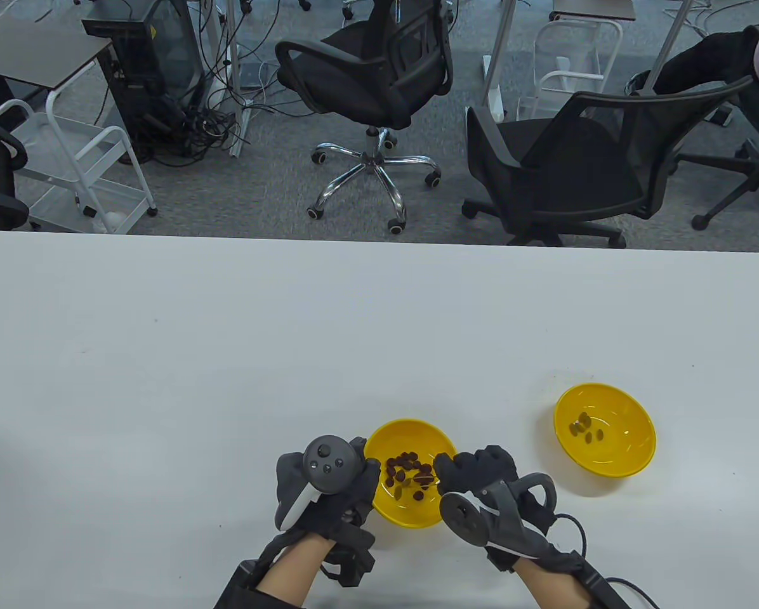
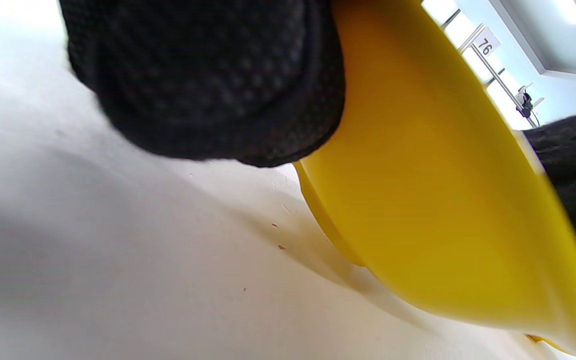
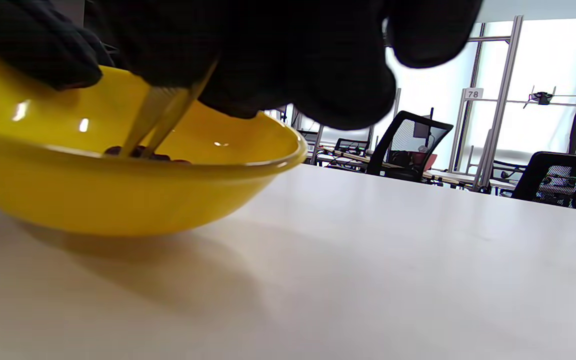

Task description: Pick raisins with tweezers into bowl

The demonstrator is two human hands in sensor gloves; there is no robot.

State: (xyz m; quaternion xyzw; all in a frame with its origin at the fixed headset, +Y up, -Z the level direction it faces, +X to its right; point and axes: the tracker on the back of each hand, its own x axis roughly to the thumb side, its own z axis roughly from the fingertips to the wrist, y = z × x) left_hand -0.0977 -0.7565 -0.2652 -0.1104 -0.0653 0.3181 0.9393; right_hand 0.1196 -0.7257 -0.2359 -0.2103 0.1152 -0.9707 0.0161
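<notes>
Table view: near bowl [image 1: 411, 438] of raisins [image 1: 408, 476] sits at the table's near edge, steadied by left hand [image 1: 329, 488]; far bowl [image 1: 633, 438] lies toward the right edge.
Left wrist view: glove is pressed against the bowl wall.
Right wrist view: tweezers [image 3: 160, 120] are pinched by right hand [image 3: 288, 60], tips among raisins; one raisin should be isolated, squeezed lightly.

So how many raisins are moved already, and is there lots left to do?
Done: about four raisins lie in the far yellow bowl. In hand: the right hand holds tweezers with tips down among the raisins in the near bowl, while the left hand touches its side. Left: most of the pile, well over a dozen.
</notes>
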